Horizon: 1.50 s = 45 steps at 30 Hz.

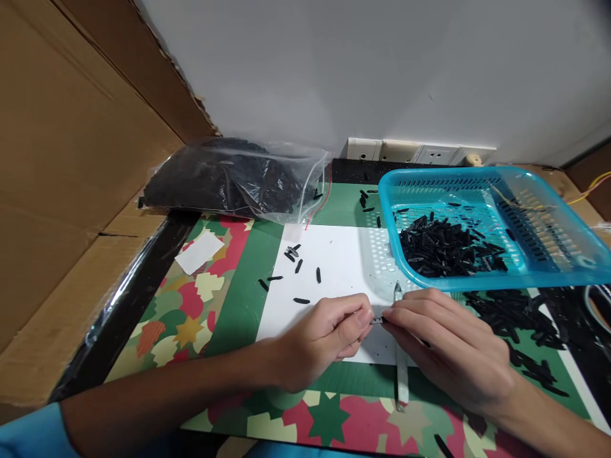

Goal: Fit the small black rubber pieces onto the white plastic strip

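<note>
Over the white paper (329,254), my left hand (337,327) is closed in a pinch on one end of a small black strip (377,320) with light specks. My right hand (449,340) pinches the strip's other end, so it bridges the short gap between my fingertips. Beneath my right hand lies a slim white tool (402,381) with a pointed tip, partly covered by the fingers. Several loose black strips (301,301) are scattered on the paper to the left of my hands.
A blue plastic basket (477,280) at the right holds many black strips; more strips (520,318) lie in front of it. At back left rests a clear zip bag (238,178) full of black material. Cardboard (86,159) stands at left; sockets (434,154) line the wall.
</note>
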Tool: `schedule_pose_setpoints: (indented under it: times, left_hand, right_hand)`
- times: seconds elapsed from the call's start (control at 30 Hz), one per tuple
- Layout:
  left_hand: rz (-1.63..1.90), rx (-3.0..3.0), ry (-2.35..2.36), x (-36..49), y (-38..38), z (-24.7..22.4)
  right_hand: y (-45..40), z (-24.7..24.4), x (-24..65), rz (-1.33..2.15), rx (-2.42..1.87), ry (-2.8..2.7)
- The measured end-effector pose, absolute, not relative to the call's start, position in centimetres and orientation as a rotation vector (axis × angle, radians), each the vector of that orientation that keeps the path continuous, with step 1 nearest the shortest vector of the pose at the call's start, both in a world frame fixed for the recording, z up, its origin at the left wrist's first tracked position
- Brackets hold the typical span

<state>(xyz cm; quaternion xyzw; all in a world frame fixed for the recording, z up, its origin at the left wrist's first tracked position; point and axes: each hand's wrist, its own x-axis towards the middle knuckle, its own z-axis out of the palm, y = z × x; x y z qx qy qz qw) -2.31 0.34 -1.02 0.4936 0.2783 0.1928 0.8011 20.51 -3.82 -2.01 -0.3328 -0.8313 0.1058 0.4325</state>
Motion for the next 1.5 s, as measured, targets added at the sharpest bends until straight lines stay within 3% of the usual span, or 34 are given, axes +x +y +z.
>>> schedule_pose_setpoints:
  times: [0.47,0.9,1.5]
  left_hand:
    - [0.393,1.119,0.650,-2.41,0.38,-1.15]
    - [0.354,1.150,0.672,-2.55,0.51,-1.13]
    - [0.351,1.133,0.673,-2.69,0.33,-1.14]
  right_hand:
    - [-3.74,-1.86,20.46,0.363,-0.857,-2.048]
    - [-3.59,-1.36,20.69,0.692,-0.939,-1.977]
    - [-3.60,-1.45,20.89,0.791,-0.928,-1.956]
